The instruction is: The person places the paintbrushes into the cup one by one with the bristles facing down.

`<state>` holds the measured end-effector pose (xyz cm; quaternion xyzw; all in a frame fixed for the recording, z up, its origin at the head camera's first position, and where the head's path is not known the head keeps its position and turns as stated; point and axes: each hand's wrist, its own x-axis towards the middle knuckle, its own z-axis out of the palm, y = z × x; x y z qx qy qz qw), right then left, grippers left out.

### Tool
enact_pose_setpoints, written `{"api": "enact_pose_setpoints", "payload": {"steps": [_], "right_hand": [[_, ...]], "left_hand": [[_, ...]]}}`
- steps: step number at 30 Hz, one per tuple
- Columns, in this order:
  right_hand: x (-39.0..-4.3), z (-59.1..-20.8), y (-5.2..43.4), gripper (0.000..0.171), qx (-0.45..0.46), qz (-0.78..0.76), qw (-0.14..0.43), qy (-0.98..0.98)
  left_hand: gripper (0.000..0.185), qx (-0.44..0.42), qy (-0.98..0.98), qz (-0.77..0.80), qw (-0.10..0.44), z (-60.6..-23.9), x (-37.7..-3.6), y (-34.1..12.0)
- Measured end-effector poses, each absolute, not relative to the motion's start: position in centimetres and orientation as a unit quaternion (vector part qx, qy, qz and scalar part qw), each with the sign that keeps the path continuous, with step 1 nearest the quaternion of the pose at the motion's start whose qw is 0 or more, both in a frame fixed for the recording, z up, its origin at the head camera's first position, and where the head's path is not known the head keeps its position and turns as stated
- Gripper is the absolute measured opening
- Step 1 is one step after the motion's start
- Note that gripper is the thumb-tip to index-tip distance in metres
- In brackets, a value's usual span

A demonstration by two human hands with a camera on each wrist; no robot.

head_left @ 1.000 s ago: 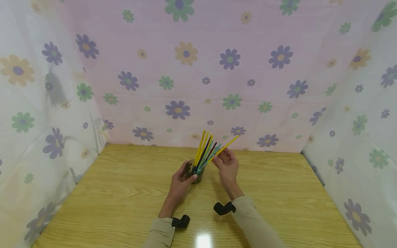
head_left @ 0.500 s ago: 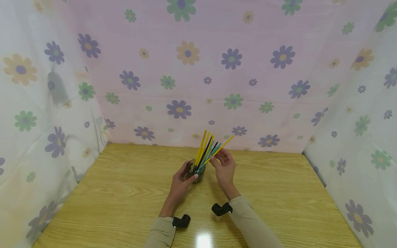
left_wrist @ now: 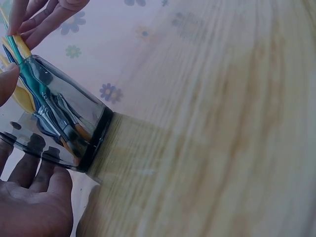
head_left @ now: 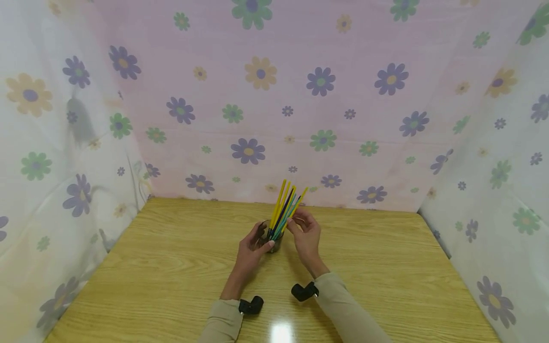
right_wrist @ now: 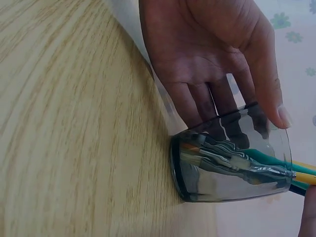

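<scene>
A clear drinking glass (head_left: pixel 277 245) stands on the table, holding several paintbrushes (head_left: pixel 278 202) with yellow, teal and dark handles. Their bristles point down inside the glass, as the right wrist view shows. My left hand (head_left: pixel 249 250) grips the glass from the left, thumb near the rim and fingers round the far side. With thumb and fingers my right hand (head_left: pixel 308 238) pinches a yellow-handled paintbrush (head_left: pixel 303 194) just above the rim. That brush leans right, close beside the others, its lower end in the glass (right_wrist: pixel 232 192).
The wood-grain table (head_left: pixel 377 267) spreads around the glass on all sides. Behind it hangs a flowered pink curtain (head_left: pixel 291 95), with pale flowered sheets at left and right. A black wrist camera (head_left: pixel 251 306) sits on each wrist.
The yellow paintbrush in my right hand has swung from a strong rightward lean to a steeper stance beside the others. My right hand has shifted slightly left; the left hand keeps hold of the glass.
</scene>
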<state>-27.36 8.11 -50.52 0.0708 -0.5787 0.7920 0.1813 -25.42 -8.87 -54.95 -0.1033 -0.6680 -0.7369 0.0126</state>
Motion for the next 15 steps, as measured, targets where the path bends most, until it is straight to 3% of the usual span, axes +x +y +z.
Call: {"api": "enact_pose_setpoints", "payload": {"steps": [15], "right_hand": [[-26.82, -51.06, 8.26, 0.031, 0.049, 0.772, 0.171, -0.61]], "left_hand": [[0.074, -0.1, -0.67, -0.736, 0.017, -54.82, -25.31, -8.67]]}}
